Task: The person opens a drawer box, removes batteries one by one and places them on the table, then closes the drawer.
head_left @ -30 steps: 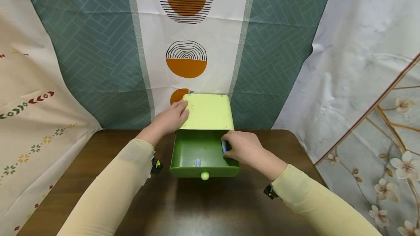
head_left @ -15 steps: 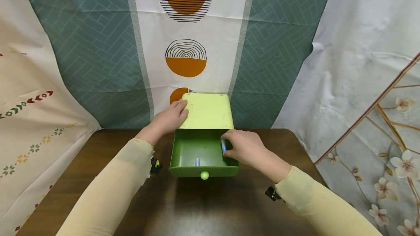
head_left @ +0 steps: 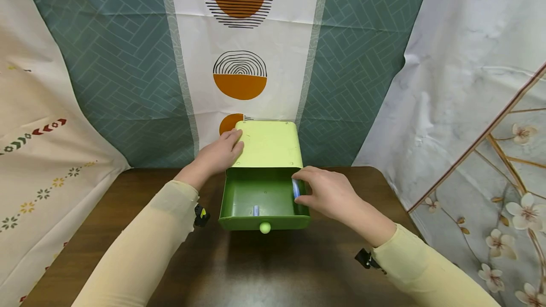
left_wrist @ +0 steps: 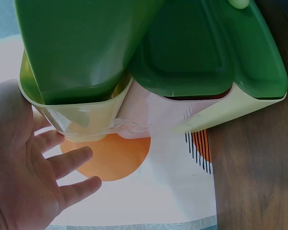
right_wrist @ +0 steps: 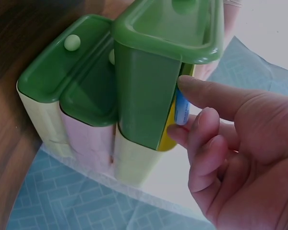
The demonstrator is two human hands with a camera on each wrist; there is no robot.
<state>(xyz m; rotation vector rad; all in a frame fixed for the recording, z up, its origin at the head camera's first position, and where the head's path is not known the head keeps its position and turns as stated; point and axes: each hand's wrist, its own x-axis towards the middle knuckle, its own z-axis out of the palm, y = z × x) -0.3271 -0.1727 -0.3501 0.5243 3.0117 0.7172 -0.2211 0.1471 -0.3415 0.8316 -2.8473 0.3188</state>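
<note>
A green drawer (head_left: 265,223) with a round knob is pulled out from under the pale yellow-green top of a small drawer cabinet (head_left: 268,143). My left hand (head_left: 218,152) rests at the cabinet's top left edge; its fingers (left_wrist: 72,160) are stretched out in the left wrist view. At the drawer's right side my right hand (head_left: 330,191) pinches a small blue cylinder (right_wrist: 182,108) between thumb and fingertips. Its blue end (head_left: 296,188) shows in the head view, beside the drawer's right wall. Another small bluish-silver cylinder (head_left: 256,211) lies in the drawer near its front.
Below the pulled-out drawer, two more green drawer fronts (right_wrist: 89,81) with round knobs are pushed in, as the right wrist view shows. The cabinet stands on a dark brown wooden table (head_left: 273,269). Patterned cloths (head_left: 362,60) hang behind and at both sides.
My right hand has shifted slightly right with the blue cylinder, toward the drawer's right wall. My left hand stays at the cabinet's top edge.
</note>
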